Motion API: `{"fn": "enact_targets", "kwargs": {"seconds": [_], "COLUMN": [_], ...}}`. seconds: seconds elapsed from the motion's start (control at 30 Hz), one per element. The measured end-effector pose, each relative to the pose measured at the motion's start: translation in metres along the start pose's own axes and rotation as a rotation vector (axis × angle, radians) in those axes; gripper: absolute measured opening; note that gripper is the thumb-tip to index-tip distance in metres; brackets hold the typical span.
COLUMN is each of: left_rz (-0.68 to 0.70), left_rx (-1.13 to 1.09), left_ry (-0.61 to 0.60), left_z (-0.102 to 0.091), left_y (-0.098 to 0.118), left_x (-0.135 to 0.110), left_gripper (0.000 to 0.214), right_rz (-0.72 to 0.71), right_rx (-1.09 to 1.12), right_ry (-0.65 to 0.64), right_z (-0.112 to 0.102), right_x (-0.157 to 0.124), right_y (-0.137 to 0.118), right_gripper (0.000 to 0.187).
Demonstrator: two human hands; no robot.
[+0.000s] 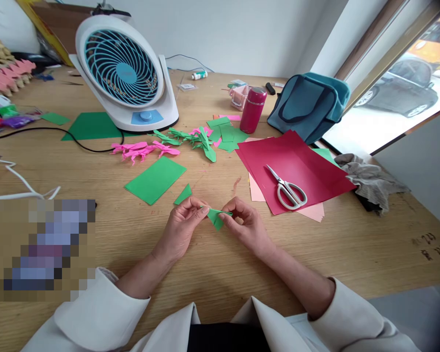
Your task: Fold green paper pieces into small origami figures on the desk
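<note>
A small piece of folded green paper is stretched between my hands, above the wooden table. My left hand pinches its left end between thumb and fingertips. At the right end, the thumb and fingers of my right hand are closed on the same piece. Just beyond my left fingers lies a green paper triangle. A larger green paper rectangle rests farther up and to the left. Folded pink paper figures and folded green paper figures are heaped behind it.
White-handled scissors lie on red paper sheets at the right. A white fan stands at the back left, its black cord on the table. A red flask and a blue bag stand at the back right.
</note>
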State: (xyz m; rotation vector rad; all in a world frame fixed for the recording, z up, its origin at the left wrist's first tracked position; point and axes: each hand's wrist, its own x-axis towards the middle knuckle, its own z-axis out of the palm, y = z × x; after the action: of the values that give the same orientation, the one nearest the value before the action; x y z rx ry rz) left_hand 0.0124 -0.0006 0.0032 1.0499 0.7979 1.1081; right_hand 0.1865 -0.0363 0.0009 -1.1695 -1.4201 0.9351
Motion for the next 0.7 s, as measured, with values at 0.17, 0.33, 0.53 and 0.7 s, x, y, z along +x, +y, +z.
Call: {"fn": "enact_targets", "kwargs": {"seconds": [0.17, 0.33, 0.53, 0.7], "left_rz": [0.169, 0.437, 0.57, 0.479], "left_rx": [0.306, 0.69, 0.855, 0.766], "left_ry": [-0.115, -0.19, -0.249, -0.193], "left_z": [-0.009, -0.011, -0.007, -0.005], "left_y": [0.006, 0.014, 0.014, 0.012], "left_x": [0.005, 0.007, 0.001, 0.0], "left_gripper": [0.01, 0.006, 0.013, 0.014], "right_rz": [-0.117, -0.195, -0.243, -0.159], "right_rx": [-0.108, -0.196, -0.266, -0.199], "right_ry": [-0.005, -0.07, -0.112, -0.065], "right_z": [-0.005, -0.01, -0.011, -0.012], "right_x": [0.001, 0.002, 0.002, 0.004], "right_y": [-0.003, -0.006, -0.011, -0.01], "right_gripper": [0.012, 0.01, 0.009, 0.009]}}
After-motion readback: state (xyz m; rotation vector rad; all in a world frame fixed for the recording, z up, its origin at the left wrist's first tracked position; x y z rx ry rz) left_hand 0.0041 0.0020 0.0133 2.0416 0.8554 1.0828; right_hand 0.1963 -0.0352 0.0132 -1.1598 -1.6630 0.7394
